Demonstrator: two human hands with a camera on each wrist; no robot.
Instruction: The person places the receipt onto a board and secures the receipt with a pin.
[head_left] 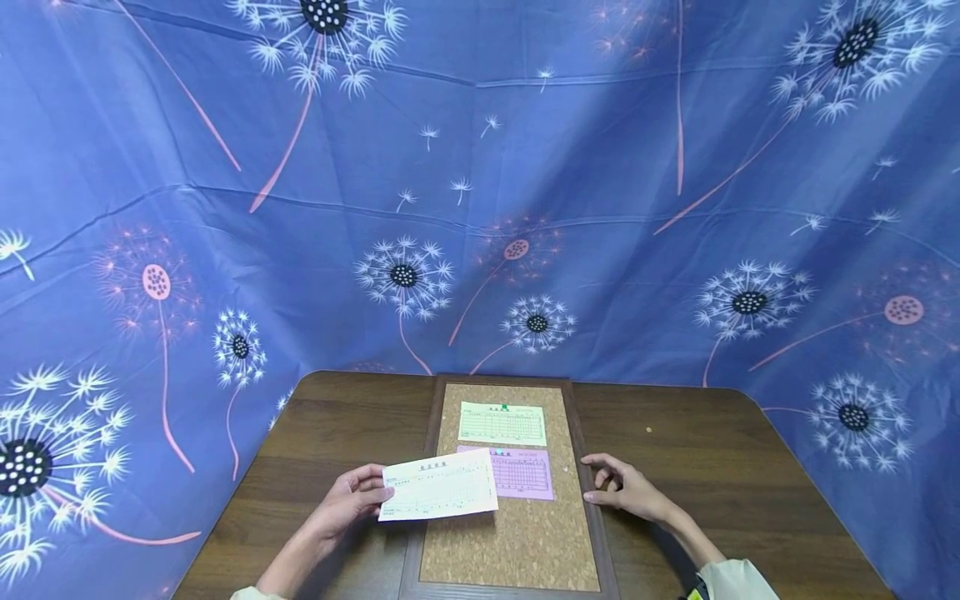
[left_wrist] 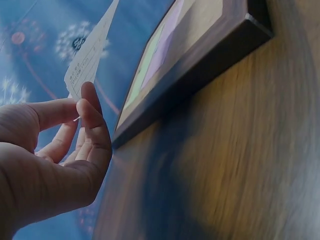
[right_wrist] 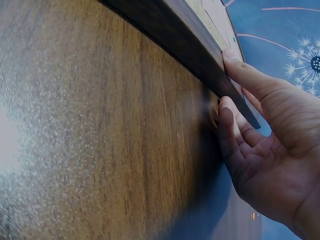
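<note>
Left hand (head_left: 347, 500) pinches the white slip (head_left: 438, 486) over the cork board (head_left: 517, 533), at nine o'clock of the pink slip (head_left: 517, 475). Right hand (head_left: 626, 489), fingers loosely spread, apparently steadies the frame. Pinning step; next needs a pin.

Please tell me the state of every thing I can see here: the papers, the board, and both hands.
White slip: held above the board, not pinned.
Green slip: pinned flat.
Pink slip: pinned flat, partly covered.
Cork board: lying flat on table.
Left hand: pinches white slip.
Right hand: touching the board's frame.
</note>
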